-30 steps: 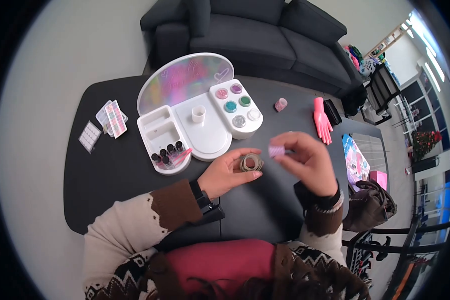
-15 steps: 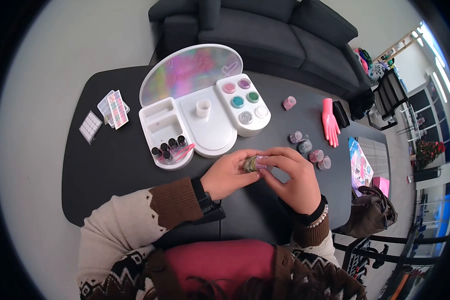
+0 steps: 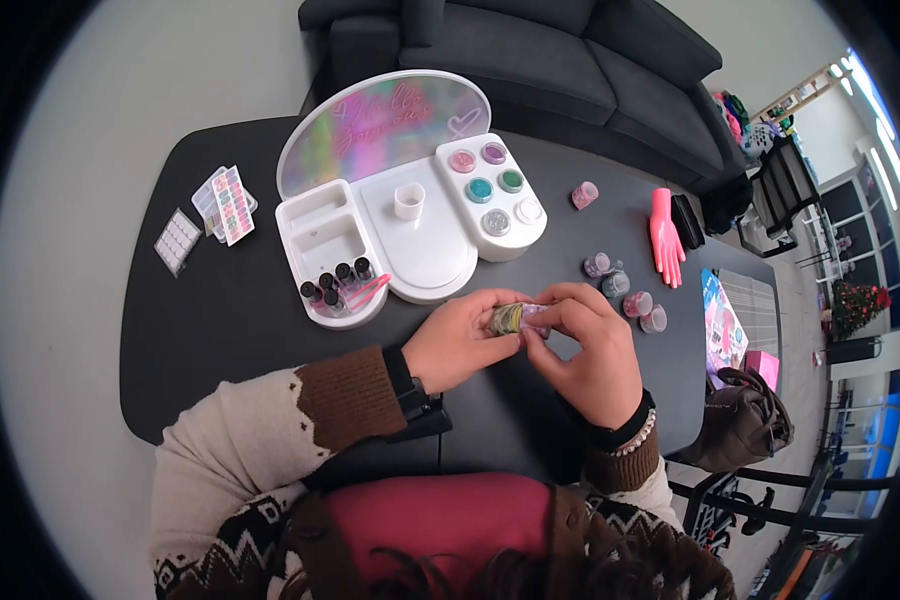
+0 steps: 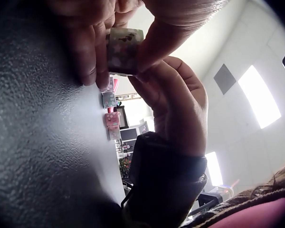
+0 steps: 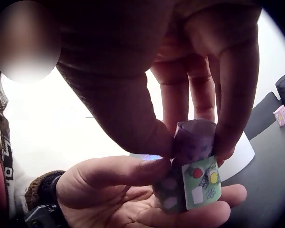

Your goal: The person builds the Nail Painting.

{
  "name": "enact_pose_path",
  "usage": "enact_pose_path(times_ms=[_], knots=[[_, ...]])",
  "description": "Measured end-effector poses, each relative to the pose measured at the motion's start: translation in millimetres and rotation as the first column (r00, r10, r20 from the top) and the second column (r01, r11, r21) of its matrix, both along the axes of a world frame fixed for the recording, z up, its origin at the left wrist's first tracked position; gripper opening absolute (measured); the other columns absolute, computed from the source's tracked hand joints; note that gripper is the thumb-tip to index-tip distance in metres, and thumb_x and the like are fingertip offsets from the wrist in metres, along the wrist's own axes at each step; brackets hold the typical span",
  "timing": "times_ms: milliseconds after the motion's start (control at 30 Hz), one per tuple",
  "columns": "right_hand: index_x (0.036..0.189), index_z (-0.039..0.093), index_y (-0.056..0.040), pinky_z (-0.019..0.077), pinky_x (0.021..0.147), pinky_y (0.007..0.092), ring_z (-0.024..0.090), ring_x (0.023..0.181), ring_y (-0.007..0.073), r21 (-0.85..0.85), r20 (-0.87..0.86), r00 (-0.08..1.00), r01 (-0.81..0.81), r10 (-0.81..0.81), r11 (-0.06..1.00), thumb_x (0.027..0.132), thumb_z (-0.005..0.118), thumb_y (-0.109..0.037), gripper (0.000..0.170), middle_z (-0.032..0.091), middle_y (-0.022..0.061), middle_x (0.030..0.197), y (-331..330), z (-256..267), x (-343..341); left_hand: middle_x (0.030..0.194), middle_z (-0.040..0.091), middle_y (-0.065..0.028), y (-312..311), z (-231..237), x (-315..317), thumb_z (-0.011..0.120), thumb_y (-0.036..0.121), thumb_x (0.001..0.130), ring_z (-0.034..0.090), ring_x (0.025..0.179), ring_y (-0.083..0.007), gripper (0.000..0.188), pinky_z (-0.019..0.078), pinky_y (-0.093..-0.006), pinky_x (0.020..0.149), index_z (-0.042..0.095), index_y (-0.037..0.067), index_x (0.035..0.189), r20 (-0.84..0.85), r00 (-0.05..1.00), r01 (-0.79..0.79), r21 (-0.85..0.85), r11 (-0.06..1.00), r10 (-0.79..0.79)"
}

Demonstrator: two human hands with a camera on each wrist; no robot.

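The person's left hand (image 3: 450, 345) grips a green printed roll (image 5: 202, 185), thumb and fingers curved round it, above the near part of the black table (image 3: 220, 330). The right hand (image 3: 595, 350) pinches a smaller purple roll (image 5: 194, 142) between thumb and finger; its lower end is hidden by the green roll's rim, so how deep it sits cannot be told. Beyond the hands stands a white station (image 3: 420, 245), with black-capped bottles (image 3: 332, 290) in its left tray, a white cup (image 3: 408, 203) in the middle and six round pots (image 3: 495, 222) on the right. Small rolls (image 3: 637, 304) stand near the right hand. Farther right lies a pink model hand (image 3: 665, 240); behind the table is a dark sofa (image 3: 510, 65).
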State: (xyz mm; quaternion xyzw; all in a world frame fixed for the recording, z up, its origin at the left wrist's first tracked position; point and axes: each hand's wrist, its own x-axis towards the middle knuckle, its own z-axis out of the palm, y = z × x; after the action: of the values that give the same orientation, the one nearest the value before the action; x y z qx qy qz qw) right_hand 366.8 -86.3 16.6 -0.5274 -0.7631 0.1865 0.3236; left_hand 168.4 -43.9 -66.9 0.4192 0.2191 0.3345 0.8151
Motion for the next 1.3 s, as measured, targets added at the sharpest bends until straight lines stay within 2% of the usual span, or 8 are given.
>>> enact_pose_path(times_ms=[200, 267, 333, 433, 533, 633, 1133, 1300], knots=[[0.101, 0.074, 0.0006, 0.0652, 0.084, 0.0386, 0.078, 0.097, 0.0307, -0.031, -0.102, 0.994, 0.040, -0.043, 0.999, 0.086, 0.084, 0.000, 0.017, 0.074, 0.0142, 0.115, -1.5, -1.4, -1.1, 0.133, 0.069, -0.0067, 0.6, 1.6, -1.2, 0.067, -0.001, 0.108, 0.067, 0.122, -0.0100, 0.047, 0.0553, -0.0276, 0.106, 0.052, -0.005, 0.153, -0.030, 1.000, 0.006, 0.001, 1.000, -0.006], [0.103, 0.074, 0.0010, 0.0664, 0.084, 0.0381, 0.078, 0.098, 0.0299, -0.021, -0.056, 0.998, 0.029, -0.030, 0.999, 0.087, 0.083, 0.001, 0.018, 0.074, 0.0140, 0.114, -1.4, -1.0, 0.5, 0.134, 0.069, -0.0064, 0.5, -0.3, -0.9, 0.067, -0.002, 0.108, 0.067, 0.123, -0.0101, 0.047, 0.0552, -0.0278, 0.108, 0.052, -0.005, 0.153, -0.048, 0.999, 0.011, 0.012, 1.000, -0.011], [0.104, 0.074, 0.0015, 0.0676, 0.085, 0.0377, 0.079, 0.099, 0.0291, -0.011, -0.009, 1.000, 0.016, -0.016, 1.000, 0.088, 0.082, 0.002, 0.018, 0.074, 0.0138, 0.114, -1.0, 1.0, -1.3, 0.131, 0.070, -0.0066, 0.3, -3.6, 0.1, 0.070, 0.004, 0.108, 0.068, 0.120, -0.0103, 0.047, 0.0556, -0.0277, 0.105, 0.053, -0.004, 0.151, -0.036, 0.999, -0.002, 0.029, 1.000, 0.003], [0.108, 0.072, 0.0024, 0.0695, 0.087, 0.0374, 0.079, 0.100, 0.0282, -0.088, -0.120, 0.989, 0.072, -0.082, 0.993, 0.090, 0.081, 0.004, 0.020, 0.073, 0.0136, 0.115, -1.0, 4.3, -7.3, 0.131, 0.071, -0.0065, -0.1, -3.1, 0.1, 0.070, 0.004, 0.108, 0.068, 0.120, -0.0101, 0.046, 0.0557, -0.0276, 0.104, 0.054, -0.005, 0.151, -0.037, 0.999, -0.009, 0.027, 1.000, 0.010], [0.111, 0.072, 0.0024, 0.0703, 0.087, 0.0378, 0.079, 0.099, 0.0280, -0.095, -0.110, 0.991, 0.071, -0.081, 0.993, 0.090, 0.081, 0.004, 0.023, 0.073, 0.0139, 0.117, -1.9, 2.9, -5.1, 0.131, 0.071, -0.0065, -0.6, -0.5, -0.4, 0.070, 0.004, 0.109, 0.068, 0.119, -0.0099, 0.046, 0.0559, -0.0272, 0.104, 0.054, -0.005, 0.151, -0.056, 0.998, -0.004, 0.027, 1.000, 0.006], [0.109, 0.073, 0.0022, 0.0704, 0.087, 0.0372, 0.079, 0.099, 0.0278, -0.102, -0.099, 0.992, 0.073, -0.083, 0.992, 0.089, 0.081, 0.004, 0.022, 0.072, 0.0139, 0.117, -2.0, 1.7, -3.8, 0.135, 0.070, -0.0080, 0.6, 0.4, -1.3, 0.069, 0.003, 0.109, 0.068, 0.123, -0.0104, 0.048, 0.0552, -0.0281, 0.109, 0.052, -0.007, 0.153, -0.068, 0.997, 0.023, 0.028, 0.999, -0.021], [0.099, 0.073, 0.0017, 0.0648, 0.084, 0.0394, 0.078, 0.094, 0.0320, -0.062, -0.043, 0.997, 0.058, -0.060, 0.996, 0.086, 0.082, 0.002, 0.015, 0.071, 0.0139, 0.110, -5.5, -2.1, -0.5, 0.136, 0.072, -0.0090, -1.3, 3.6, -1.3, 0.070, 0.001, 0.108, 0.069, 0.123, -0.0108, 0.050, 0.0564, -0.0272, 0.107, 0.053, -0.007, 0.154, -0.099, 0.995, 0.026, 0.016, 1.000, -0.025], [0.093, 0.075, -0.0014, 0.0618, 0.082, 0.0420, 0.076, 0.095, 0.0333, -0.020, 0.095, 0.995, 0.044, -0.042, 0.999, 0.085, 0.083, -0.003, 0.012, 0.073, 0.0110, 0.107, -7.7, 6.4, -1.3, 0.135, 0.072, -0.0086, -1.8, 3.0, -1.4, 0.070, -0.002, 0.106, 0.069, 0.122, -0.0103, 0.051, 0.0570, -0.0264, 0.106, 0.053, -0.007, 0.154, -0.091, 0.995, 0.033, 0.002, 0.999, -0.032]])
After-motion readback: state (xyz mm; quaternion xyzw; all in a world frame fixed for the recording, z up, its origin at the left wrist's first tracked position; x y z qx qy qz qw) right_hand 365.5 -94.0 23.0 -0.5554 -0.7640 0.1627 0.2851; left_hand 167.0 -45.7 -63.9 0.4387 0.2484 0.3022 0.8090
